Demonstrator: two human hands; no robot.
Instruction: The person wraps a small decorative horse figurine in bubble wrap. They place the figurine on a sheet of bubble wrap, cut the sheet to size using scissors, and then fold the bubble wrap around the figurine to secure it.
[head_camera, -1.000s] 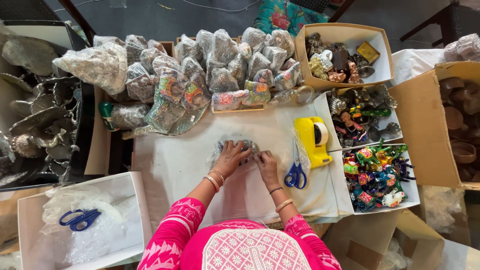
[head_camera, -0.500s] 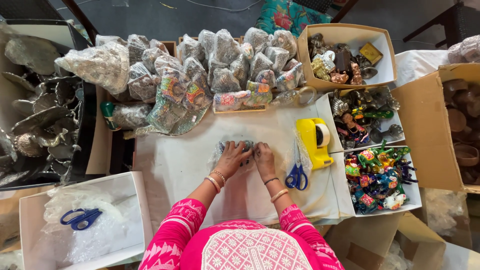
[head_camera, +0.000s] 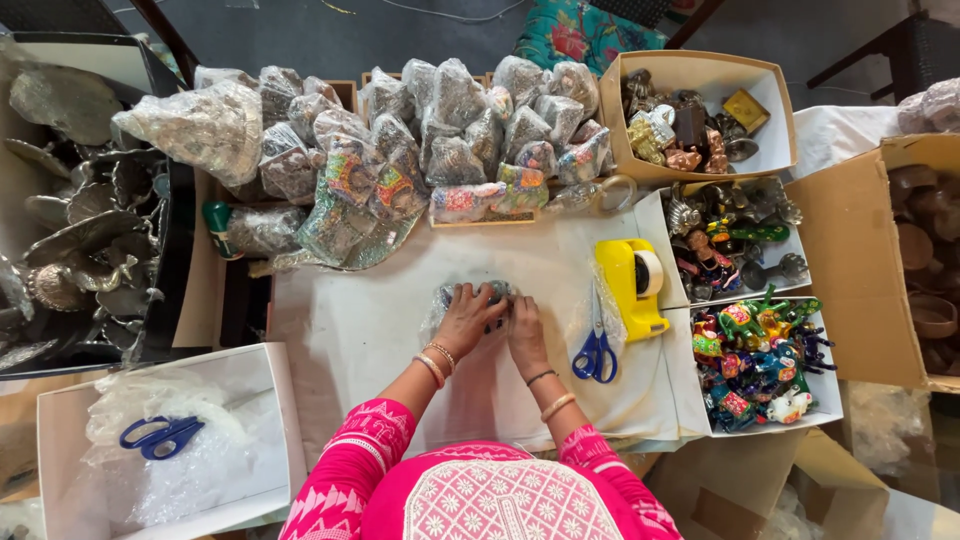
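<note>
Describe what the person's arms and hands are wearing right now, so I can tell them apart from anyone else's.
Both arms come out of bright pink sleeves with a fine white zigzag pattern, ending above the wrists. The left hand has thin bangles at the wrist, gold and pale. The right hand has one thin dark band and one gold bangle further up. No gloves; any rings are too small to tell.

Both hands, left hand (head_camera: 466, 318) and right hand (head_camera: 523, 330), press a small bubble-wrapped item (head_camera: 478, 295) onto the white tabletop (head_camera: 360, 330), fingers (head_camera: 478, 300) curled over it. Blue scissors (head_camera: 597, 350) and a yellow tape dispenser (head_camera: 630, 285) lie just right of the fingers; wrapped bundles (head_camera: 430, 130) are piled beyond them.
</note>
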